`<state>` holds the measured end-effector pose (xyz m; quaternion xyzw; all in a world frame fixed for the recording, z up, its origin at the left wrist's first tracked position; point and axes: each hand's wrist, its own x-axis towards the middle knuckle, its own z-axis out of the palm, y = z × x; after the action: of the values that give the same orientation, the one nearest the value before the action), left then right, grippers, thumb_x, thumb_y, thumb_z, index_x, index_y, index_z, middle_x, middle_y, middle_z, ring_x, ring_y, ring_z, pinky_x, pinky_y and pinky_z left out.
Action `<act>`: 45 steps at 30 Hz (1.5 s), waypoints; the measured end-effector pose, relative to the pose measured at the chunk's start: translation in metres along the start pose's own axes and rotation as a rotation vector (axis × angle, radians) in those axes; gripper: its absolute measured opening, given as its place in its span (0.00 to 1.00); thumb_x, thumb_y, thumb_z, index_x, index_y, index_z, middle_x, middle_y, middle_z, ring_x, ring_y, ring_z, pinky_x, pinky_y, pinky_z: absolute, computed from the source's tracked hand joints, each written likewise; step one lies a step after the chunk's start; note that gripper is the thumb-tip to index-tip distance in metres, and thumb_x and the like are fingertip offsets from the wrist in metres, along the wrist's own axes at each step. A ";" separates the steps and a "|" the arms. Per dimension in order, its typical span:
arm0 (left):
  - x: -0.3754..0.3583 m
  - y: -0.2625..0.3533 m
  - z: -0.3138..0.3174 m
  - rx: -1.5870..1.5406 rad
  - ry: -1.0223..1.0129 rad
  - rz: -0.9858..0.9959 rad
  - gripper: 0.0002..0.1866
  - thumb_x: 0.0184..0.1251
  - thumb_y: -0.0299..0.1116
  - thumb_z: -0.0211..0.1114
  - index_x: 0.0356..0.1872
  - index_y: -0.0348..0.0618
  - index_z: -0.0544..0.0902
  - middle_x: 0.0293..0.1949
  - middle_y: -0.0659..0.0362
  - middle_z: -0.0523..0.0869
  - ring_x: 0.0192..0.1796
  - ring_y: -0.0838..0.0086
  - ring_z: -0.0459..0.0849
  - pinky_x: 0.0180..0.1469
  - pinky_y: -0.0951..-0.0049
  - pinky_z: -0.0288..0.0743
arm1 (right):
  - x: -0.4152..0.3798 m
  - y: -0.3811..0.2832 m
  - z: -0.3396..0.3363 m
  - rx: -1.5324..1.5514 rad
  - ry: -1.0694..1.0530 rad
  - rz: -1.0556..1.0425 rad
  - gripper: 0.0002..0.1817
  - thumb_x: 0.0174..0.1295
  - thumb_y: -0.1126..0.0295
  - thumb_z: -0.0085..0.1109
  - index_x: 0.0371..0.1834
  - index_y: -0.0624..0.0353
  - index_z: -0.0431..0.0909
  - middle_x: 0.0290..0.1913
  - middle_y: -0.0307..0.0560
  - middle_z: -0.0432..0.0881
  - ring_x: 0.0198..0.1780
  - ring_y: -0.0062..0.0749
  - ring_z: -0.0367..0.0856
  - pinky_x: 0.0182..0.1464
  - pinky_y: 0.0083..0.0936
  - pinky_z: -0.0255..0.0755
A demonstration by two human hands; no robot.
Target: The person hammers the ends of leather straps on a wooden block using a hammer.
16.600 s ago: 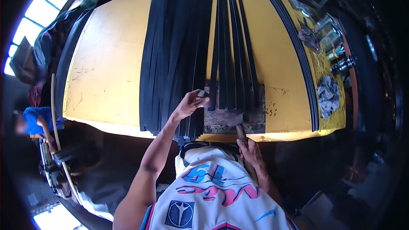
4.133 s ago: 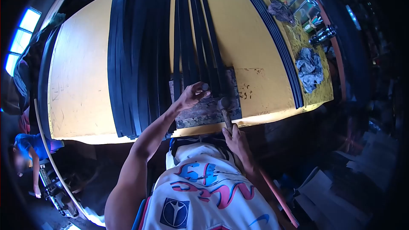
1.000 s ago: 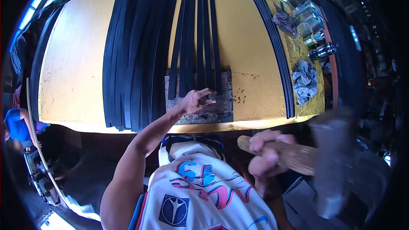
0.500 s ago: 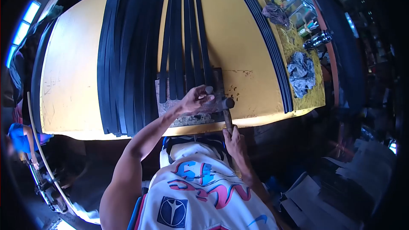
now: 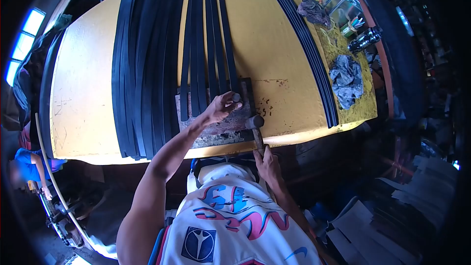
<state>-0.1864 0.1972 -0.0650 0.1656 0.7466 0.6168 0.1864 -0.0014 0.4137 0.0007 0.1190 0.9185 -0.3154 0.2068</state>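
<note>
"While the head view looks down, where's the hammer [image 5: 257, 135]?"

"At the right edge of the board [image 5: 216, 128], right hand's [image 5: 268, 163] fingers clamped round its handle."

"And the left hand [image 5: 221, 108]?"

"Over the board, fingers gripping a cylindrical tool [image 5: 236, 97], likely steadying it near the black strips' [image 5: 195, 68] ends."

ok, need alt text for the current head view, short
A person's left grip holds a short round-topped tool over a worn board, with a hammer in the right grip beside it. Ends of loose black strips lie on the board; a wide pile of more strips lies to their left on the yellow table.
</note>
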 end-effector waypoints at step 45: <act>-0.012 0.053 0.086 -0.312 -0.094 -0.123 0.21 0.70 0.45 0.66 0.50 0.36 0.81 0.41 0.60 0.87 0.41 0.81 0.81 0.42 0.71 0.77 | 0.053 0.036 -0.071 -0.041 0.232 0.071 0.19 0.67 0.51 0.56 0.45 0.56 0.72 0.29 0.62 0.83 0.34 0.62 0.83 0.32 0.52 0.73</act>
<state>-0.1334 0.2751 -0.0268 0.1173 0.6409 0.7042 0.2820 -0.0572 0.4911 0.0080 0.1828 0.9377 -0.2730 0.1127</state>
